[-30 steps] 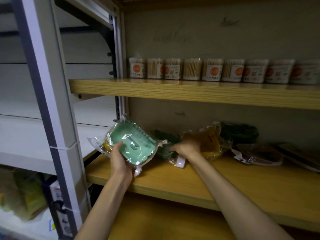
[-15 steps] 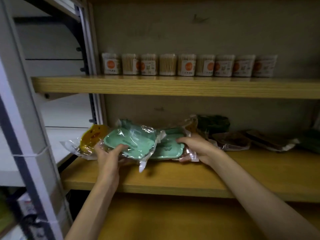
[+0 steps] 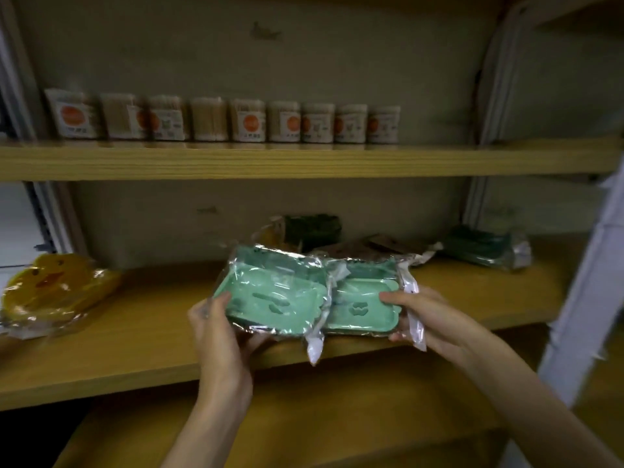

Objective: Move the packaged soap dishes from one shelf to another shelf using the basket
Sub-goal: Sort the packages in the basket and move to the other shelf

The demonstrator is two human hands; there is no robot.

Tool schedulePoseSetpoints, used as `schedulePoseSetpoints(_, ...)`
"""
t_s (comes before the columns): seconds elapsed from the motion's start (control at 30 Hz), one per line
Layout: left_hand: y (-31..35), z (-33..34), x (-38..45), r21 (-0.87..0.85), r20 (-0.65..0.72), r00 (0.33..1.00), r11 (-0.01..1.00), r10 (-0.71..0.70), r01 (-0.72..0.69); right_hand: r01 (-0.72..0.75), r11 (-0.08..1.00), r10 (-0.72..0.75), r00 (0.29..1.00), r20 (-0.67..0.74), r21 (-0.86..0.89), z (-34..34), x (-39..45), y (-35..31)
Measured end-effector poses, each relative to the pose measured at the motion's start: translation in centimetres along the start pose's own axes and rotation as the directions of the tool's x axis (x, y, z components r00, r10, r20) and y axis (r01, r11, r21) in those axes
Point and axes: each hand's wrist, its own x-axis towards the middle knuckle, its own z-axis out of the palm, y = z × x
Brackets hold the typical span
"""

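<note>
Two mint-green soap dishes in clear wrappers are held side by side just above the front of the middle wooden shelf (image 3: pixel 141 336). My left hand (image 3: pixel 221 332) grips the left green packaged dish (image 3: pixel 270 295) at its left edge, thumb on top. My right hand (image 3: pixel 427 319) grips the right green packaged dish (image 3: pixel 361 307) by its right end. A yellow duck-shaped packaged dish (image 3: pixel 50 288) lies at the shelf's left end. Dark green packages (image 3: pixel 312 229) (image 3: pixel 479 244) and a brownish one (image 3: pixel 374 246) lie at the back. No basket is in view.
The shelf above (image 3: pixel 304 162) carries a row of several clear tubs of cotton swabs (image 3: pixel 223 119) with orange labels. A lower wooden shelf (image 3: pixel 304 417) lies beneath my arms. A white metal upright (image 3: pixel 587 292) stands at the right, close to my right forearm.
The view swung right. My right hand picked up a second green dish and both dishes came forward together off the shelf; the yellow duck dish stayed on the left.
</note>
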Motion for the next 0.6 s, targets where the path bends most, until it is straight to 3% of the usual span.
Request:
schedulePoseSetpoints(0.1,-2.0,2.4,-2.4,0.063,0.033,0.995,0.994,-0.097,0.094,0.014,1.000,-0.013,1.000,-0.021,0.008,-4.4,-2.8,0.5)
schedulePoseSetpoints(0.23,-4.6,6.6,-6.1,0.010,0.120,0.954,0.961,-0.276,0.277,0.031,0.998,-0.027,0.995,-0.095,0.048,-10.7,-6.0,0.7)
schedulePoseSetpoints(0.37,-7.5,10.8,-10.3,0.013,0.225,0.907,0.932,-0.356,0.363,0.046,0.998,-0.037,0.978,-0.205,0.037,-18.0,-9.1,1.1)
schedulePoseSetpoints(0.53,-12.6,16.0,-16.0,0.131,0.296,0.777,0.829,-0.556,0.543,0.038,0.999,-0.029,0.965,-0.259,0.030,-26.8,-12.9,2.0)
schedulePoseSetpoints(0.6,-14.9,18.3,-18.7,0.185,0.305,0.762,0.821,-0.570,0.540,0.039,0.999,-0.029,0.954,-0.298,0.026,-29.9,-14.3,2.0)
